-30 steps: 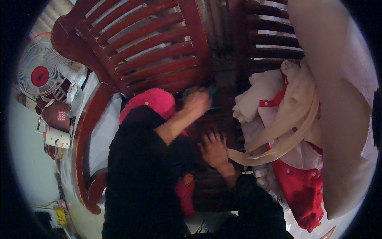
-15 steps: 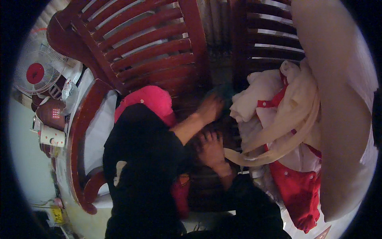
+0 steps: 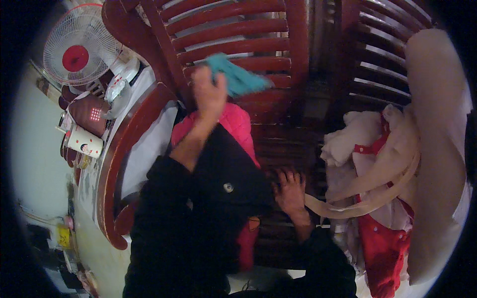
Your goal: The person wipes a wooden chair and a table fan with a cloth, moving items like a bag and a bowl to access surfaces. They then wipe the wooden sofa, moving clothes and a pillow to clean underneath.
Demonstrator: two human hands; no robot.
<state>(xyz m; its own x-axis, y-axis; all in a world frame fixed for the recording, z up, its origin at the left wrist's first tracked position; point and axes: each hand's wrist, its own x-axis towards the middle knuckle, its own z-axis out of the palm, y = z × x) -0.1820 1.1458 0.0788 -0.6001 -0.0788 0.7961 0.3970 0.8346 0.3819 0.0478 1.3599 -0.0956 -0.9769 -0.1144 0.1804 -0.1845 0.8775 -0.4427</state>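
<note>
Measured from the middle of your view, your left hand (image 3: 209, 94) is raised toward 11 o'clock, blurred, grasping a teal cloth (image 3: 236, 78) between thumb and fingers; the exact placing of the fingertips is lost in the blur. The cloth spreads out from your hand at 12 o'clock, in front of the red-brown slatted backrest (image 3: 223, 27) of a wooden bench; you cannot tell from here whether it touches the slats. Your right hand (image 3: 290, 191) lies at 4 o'clock, palm down with its fingers spread and nothing in its grasp, on the dark slatted seat (image 3: 283, 144). A beige fabric strap (image 3: 343, 211) curves away just beside that wrist toward a heap where white clothing (image 3: 350, 139) sits at 3 o'clock and a red garment with snaps (image 3: 385, 256) hangs at 4. Farther out at 3 stands a large beige roll (image 3: 437, 149). Just below your left hand is a bright pink fabric item (image 3: 238, 124). A white fan (image 3: 75, 58) with a red hub stands at 10 o'clock, and a patterned white cup (image 3: 85, 141) at 9.
</note>
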